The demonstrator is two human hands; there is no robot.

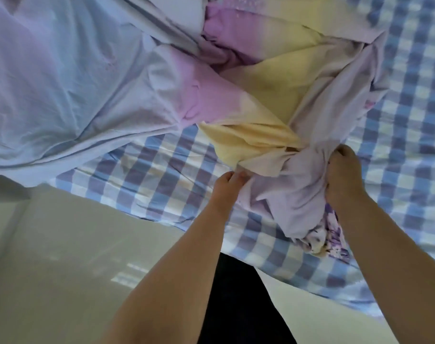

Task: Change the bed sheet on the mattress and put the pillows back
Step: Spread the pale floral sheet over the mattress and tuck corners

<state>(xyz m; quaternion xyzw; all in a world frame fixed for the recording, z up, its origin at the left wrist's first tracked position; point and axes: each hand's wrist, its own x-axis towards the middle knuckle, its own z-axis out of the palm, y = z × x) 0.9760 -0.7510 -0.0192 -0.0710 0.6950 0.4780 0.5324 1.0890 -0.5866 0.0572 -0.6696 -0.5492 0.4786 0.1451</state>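
Soft pastel gradient cotton sheet point(92, 78) was pale blue w/ lilac at left, shading to pink mid-way, then butter yellow toward the bunched end; its underside in the gathered bunch read pale lilac-grey; a crumpled bit at the bunch's lower tip showed purple floral print on white w/ some yellow. Flat checked bed sheet point(405, 135) underneath was gingham in blue, navy-purple, white & pale yellow squares; same check ran along the near edge. Smooth glossy floor point(62, 256) was beige-cream w/ pale light streaks; dark black garment point(238, 306) btwn the forearms.
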